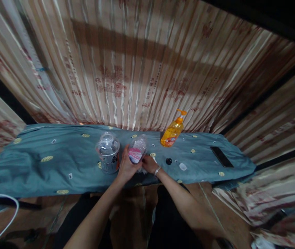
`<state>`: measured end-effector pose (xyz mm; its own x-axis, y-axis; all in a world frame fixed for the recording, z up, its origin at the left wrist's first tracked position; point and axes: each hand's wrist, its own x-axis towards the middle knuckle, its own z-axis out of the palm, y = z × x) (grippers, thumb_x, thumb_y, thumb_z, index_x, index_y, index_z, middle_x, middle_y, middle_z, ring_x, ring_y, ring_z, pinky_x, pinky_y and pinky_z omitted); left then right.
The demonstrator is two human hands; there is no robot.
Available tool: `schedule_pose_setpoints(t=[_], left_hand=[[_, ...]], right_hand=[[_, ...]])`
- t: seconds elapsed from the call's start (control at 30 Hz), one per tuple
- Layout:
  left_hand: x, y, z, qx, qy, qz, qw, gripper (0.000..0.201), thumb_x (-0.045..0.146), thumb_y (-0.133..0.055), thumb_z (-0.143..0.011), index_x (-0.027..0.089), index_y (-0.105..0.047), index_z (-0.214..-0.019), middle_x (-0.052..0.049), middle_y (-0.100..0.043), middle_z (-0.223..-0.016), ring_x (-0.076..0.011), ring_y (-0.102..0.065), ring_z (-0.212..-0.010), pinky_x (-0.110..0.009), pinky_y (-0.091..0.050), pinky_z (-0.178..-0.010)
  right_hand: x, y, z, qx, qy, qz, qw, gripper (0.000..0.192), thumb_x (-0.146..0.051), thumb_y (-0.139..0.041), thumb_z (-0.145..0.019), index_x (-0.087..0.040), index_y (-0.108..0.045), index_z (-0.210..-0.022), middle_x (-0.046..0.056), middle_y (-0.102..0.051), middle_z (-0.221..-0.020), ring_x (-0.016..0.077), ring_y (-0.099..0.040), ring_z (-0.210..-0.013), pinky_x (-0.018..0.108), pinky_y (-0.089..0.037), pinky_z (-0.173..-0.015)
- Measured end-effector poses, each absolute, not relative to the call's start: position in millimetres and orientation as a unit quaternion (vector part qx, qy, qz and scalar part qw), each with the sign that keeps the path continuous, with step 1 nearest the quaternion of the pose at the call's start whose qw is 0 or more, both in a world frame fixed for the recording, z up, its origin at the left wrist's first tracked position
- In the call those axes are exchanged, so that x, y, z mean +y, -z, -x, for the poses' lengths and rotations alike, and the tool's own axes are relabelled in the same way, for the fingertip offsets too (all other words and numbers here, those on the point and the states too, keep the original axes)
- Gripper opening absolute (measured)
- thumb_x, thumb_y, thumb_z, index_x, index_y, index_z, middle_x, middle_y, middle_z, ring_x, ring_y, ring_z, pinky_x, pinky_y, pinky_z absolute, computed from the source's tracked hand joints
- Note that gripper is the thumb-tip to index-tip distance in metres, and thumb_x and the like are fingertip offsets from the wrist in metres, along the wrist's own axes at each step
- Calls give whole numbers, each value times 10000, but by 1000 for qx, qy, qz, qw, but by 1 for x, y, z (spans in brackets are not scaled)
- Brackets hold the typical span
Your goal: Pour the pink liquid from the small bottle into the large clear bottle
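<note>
Both hands are up at the near edge of the worktop [59, 162], which is covered in a grey-blue cloth with small yellow medallions.

Left hand [127, 166]: grip wrapped around a small clear bottle with a pink-and-white label [136, 151], fingers closed on its lower part. The bottle is tilted, top leaning away and to the right, lifted off the cloth or barely over it (can't tell which).

Right hand [150, 163]: at the bottle's base, just beside the left hand and touching or nearly touching the bottle. Fingers are hidden behind the bottle, so I can't tell whether that grip is closed. A bracelet [158, 170] sits on the wrist. Something white shows under this hand, too hidden to identify.

Just left of the left hand stands a clear plastic jar with a domed lid [108, 152], upright, close but apart.

Further right: an orange pump bottle of liquid soap [172, 133] at the back edge, a small black cap [168, 161] and a white disc [182, 166] lying near each other on the cloth, and a dark phone [221, 156] flat near the right end.

A striped patterned curtain [137, 69] hangs behind the worktop. A white cable [6, 214] loops at lower left.
</note>
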<state>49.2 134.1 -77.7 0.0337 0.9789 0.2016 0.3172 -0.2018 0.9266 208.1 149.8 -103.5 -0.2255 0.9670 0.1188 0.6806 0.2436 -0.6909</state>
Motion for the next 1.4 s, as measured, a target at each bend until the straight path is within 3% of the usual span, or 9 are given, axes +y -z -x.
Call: schedule_pose_setpoints(t=[0.17, 0.37, 0.67, 0.77, 0.87, 0.97, 1.2, 1.33, 1.4], left_hand=[[135, 77, -50, 518, -466, -616, 368, 941, 253, -785, -589, 225, -347, -1421, -150, -531, -1411, -337, -533, -1320, -541, -399, -1116], [134, 76, -59, 502, -463, -611, 402, 959, 263, -825, -577, 209, -369, -1419, -131, -593, -1345, -317, -596, -1242, -519, -422, -1100], [111, 91, -56, 489, -469, -604, 419, 1086, 350, -850, -597, 179, -268, -1498, -205, -445, -1525, -338, -390, -1460, -510, -298, -1193], [87, 97, -44, 497, -474, -603, 406, 875, 331, -813, -637, 184, -421, -1405, -179, -511, -1459, -335, -455, -1407, -521, -320, -1179], [67, 100, -21, 497, -476, -606, 399, 514, 327, -764, -677, 216, -610, -1155, -84, -679, -1122, -276, -655, -1100, -489, -468, -1056], [61, 102, 11, 529, -486, -583, 379, 347, 384, -724, -712, 225, -626, -1004, -53, -667, -961, -255, -672, -937, -480, -528, -950], [101, 116, 48, 645, -518, -487, 279, 1003, 385, -859, -547, 166, -344, -1379, -209, -455, -1424, -407, -391, -1410, -573, -299, -1171], [123, 123, 34, 663, -484, -495, 285, 1080, 234, -922, -477, 188, -368, -1403, -160, -542, -1362, -378, -503, -1331, -537, -404, -1114], [128, 125, 30, 674, -470, -495, 284, 912, 263, -884, -619, 187, -417, -1398, -147, -556, -1363, -345, -546, -1283, -538, -448, -1071]], right_hand=[[142, 95, -216, -717, -299, 549, 310, 285, -85, -559, -783, -225, -673, -1004, 27, -765, -954, 228, -720, -906, 351, -553, -819], [120, 90, -209, -677, -347, 524, 383, 645, -182, -759, -632, -230, -529, -1233, 51, -712, -1168, 239, -693, -1029, 373, -548, -911], [120, 96, -211, -635, -348, 535, 435, 436, -285, -768, -684, -218, -609, -1085, 78, -755, -1104, 262, -710, -983, 430, -547, -930], [125, 104, -214, -591, -384, 541, 459, 452, -353, -811, -658, -217, -613, -1041, 66, -767, -1064, 255, -718, -980, 417, -559, -919], [130, 113, -216, -566, -403, 539, 475, 464, -419, -822, -646, -219, -617, -1011, 54, -774, -1029, 248, -729, -955, 399, -574, -887], [132, 118, -217, -558, -401, 550, 474, 439, -425, -826, -650, -223, -634, -989, 55, -783, -988, 249, -738, -901, 385, -587, -829], [131, 121, -214, -547, -383, 571, 477, 382, -360, -834, -637, -231, -651, -946, 50, -787, -952, 250, -738, -863, 366, -586, -784], [129, 120, -212, -548, -377, 574, 477, 359, -351, -830, -638, -230, -650, -923, 48, -788, -928, 244, -737, -841, 362, -589, -772], [128, 120, -212, -549, -373, 579, 473, 376, -359, -838, -627, -224, -653, -925, 50, -787, -927, 245, -735, -841, 361, -588, -769]])
